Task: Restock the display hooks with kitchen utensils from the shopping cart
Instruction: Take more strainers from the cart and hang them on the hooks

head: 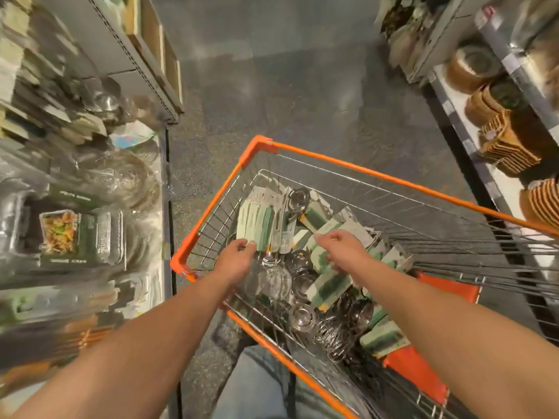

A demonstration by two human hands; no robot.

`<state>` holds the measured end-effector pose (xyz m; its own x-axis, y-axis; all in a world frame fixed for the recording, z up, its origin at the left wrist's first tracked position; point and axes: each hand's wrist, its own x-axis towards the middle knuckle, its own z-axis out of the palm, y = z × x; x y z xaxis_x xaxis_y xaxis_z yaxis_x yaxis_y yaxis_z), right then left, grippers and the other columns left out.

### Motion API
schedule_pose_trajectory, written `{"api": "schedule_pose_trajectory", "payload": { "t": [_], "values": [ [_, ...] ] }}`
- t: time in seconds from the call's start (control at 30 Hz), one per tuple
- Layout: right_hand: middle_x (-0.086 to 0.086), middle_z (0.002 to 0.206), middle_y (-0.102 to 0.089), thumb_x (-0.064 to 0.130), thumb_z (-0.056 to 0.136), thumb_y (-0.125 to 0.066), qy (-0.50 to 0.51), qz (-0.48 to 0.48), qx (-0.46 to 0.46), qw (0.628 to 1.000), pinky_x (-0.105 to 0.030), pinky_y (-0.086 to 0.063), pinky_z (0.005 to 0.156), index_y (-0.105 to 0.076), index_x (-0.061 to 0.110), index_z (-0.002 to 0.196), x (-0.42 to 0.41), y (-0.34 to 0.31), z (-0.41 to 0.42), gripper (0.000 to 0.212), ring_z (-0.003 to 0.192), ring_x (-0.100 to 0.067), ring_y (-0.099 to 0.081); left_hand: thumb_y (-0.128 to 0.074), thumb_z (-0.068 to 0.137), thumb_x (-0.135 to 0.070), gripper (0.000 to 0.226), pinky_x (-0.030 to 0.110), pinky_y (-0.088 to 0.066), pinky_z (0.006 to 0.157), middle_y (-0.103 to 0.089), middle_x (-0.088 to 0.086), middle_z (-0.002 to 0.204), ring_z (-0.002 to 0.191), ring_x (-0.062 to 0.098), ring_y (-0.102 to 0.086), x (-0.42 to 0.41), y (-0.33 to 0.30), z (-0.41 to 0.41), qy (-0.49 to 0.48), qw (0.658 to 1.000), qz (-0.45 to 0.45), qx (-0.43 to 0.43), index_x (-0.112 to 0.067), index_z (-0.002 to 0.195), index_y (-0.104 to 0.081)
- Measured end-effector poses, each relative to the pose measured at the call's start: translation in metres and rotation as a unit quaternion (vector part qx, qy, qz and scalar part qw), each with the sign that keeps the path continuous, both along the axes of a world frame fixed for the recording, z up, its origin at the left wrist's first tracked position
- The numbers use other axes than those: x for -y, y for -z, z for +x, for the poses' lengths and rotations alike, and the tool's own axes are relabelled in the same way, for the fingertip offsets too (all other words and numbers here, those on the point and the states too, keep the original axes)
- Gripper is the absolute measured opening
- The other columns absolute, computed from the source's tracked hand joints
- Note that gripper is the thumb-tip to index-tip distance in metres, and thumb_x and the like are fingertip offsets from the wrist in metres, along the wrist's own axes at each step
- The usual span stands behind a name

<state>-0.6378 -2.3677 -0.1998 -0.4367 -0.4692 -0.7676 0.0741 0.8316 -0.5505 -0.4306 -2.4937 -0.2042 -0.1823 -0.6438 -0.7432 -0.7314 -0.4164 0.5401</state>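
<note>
The kitchen utensils (302,261) lie heaped in the shopping cart (357,169), a wire basket with an orange rim: steel strainers, ladles and whisks on green-and-white cards. A fan of carded utensils (260,225) sits at the cart's far left corner, and the left hand (237,255) pinches its near edge between thumb and fingers. The right hand (340,246) reaches in beside it, well apart from the left, fingers curled over another green card (325,229); whether it grips the card I cannot tell. Left of the cart stands a shelf (75,207) of clear plastic food boxes. To the right, a shelf (472,122) carries woven baskets (508,143). The floor (287,101) is grey and speckled.
</note>
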Motion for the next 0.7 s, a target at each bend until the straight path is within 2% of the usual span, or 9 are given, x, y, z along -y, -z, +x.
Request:
{"api": "schedule_pose_trajectory", "payload": {
  "t": [0.1,0.2,0.3,0.43,0.53,0.63,0.7],
  "values": [
    [-0.002,0.117,-0.064,0.057,0.097,-0.061,-0.014,0.010,0.012,1.000,-0.041,-0.058,0.090,-0.057,0.025,0.120,0.011,0.019,-0.013,0.040,0.101,-0.020,-0.064,-0.053,0.106,-0.045,0.051,0.050,-0.043,0.114,-0.053,0.009,0.150,0.130,0.031,-0.054,0.008,0.011,-0.011,-0.009,1.000,0.009,0.013,-0.021,0.150,-0.048],
    [-0.002,0.129,-0.061,0.062,0.093,-0.063,-0.009,0.019,0.035,0.999,-0.049,-0.055,0.100,-0.059,0.027,0.119,0.019,0.037,-0.014,0.044,0.113,-0.025,-0.062,-0.054,0.105,-0.044,0.054,0.051,-0.044,0.113,-0.051,0.010,0.152,0.130,0.032,-0.054,0.012,0.022,-0.021,-0.009,1.000,0.019,0.021,-0.022,0.153,-0.044],
    [-0.001,0.125,-0.062,0.059,0.095,-0.063,-0.016,0.018,0.059,0.998,-0.048,-0.054,0.100,-0.059,0.025,0.118,0.029,0.053,-0.007,0.041,0.109,-0.022,-0.064,-0.055,0.105,-0.044,0.061,0.055,-0.041,0.116,-0.045,0.008,0.158,0.137,0.033,-0.050,0.018,0.039,-0.030,-0.002,1.000,0.018,0.024,-0.021,0.158,-0.036],
    [-0.004,0.130,-0.063,0.056,0.098,-0.060,-0.024,0.003,0.104,0.994,-0.046,-0.055,0.101,-0.059,0.022,0.127,0.046,0.075,0.004,0.044,0.112,-0.023,-0.065,-0.059,0.103,-0.043,0.072,0.051,-0.038,0.119,-0.042,0.009,0.160,0.140,0.032,-0.048,0.024,0.061,-0.035,-0.017,1.000,0.005,0.023,-0.018,0.162,-0.028],
    [-0.002,0.142,-0.056,0.054,0.101,-0.057,-0.003,-0.006,0.141,0.990,-0.044,-0.054,0.103,-0.057,0.019,0.138,0.058,0.087,0.012,0.051,0.118,-0.022,-0.058,-0.065,0.099,-0.041,0.075,0.049,-0.044,0.114,-0.042,0.009,0.156,0.134,0.032,-0.053,0.024,0.069,-0.037,-0.023,0.999,-0.021,0.028,-0.017,0.161,-0.029],
    [0.000,0.144,-0.054,0.058,0.100,-0.055,0.018,0.003,0.174,0.985,-0.043,-0.056,0.101,-0.054,0.020,0.143,0.068,0.097,0.013,0.058,0.121,-0.022,-0.055,-0.070,0.096,-0.040,0.074,0.047,-0.041,0.116,-0.037,0.009,0.155,0.137,0.032,-0.048,0.024,0.077,-0.036,-0.028,0.995,-0.075,0.056,-0.018,0.157,-0.035],
    [0.000,0.143,-0.054,0.058,0.099,-0.055,0.038,0.006,0.195,0.980,-0.039,-0.059,0.095,-0.054,0.022,0.142,0.071,0.101,0.012,0.056,0.123,-0.023,-0.054,-0.070,0.096,-0.040,0.072,0.045,-0.044,0.111,-0.044,0.009,0.153,0.133,0.030,-0.051,0.024,0.081,-0.036,-0.043,0.997,-0.048,0.047,-0.018,0.156,-0.036]
  ]
}}
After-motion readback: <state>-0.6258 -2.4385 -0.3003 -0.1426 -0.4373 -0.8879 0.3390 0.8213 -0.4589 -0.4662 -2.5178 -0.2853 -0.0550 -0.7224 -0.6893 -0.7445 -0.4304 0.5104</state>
